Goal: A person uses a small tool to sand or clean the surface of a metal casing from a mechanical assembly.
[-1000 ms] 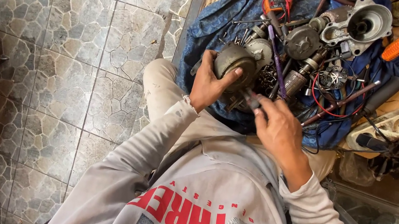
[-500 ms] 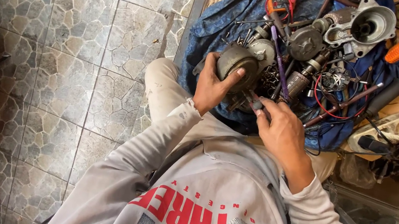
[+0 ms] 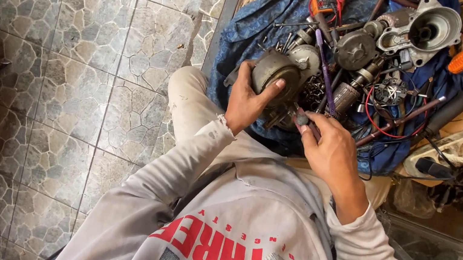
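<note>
Cylindrical motor housing [image 3: 274, 72]: on the blue cloth [image 3: 261, 12] over the desk, gripped by left hand [image 3: 246, 98], fingers wrapped around it, axis tilted toward the right hand [image 3: 329, 154]. Right fingers pinch a small tool [image 3: 300, 119], just beside the housing's lower end.

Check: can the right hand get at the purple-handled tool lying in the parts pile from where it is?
Probably yes. The right hand sits just below the purple-handled tool, whose handle lies on top of the pile, uncovered. But its fingers already pinch a small tool.
</note>
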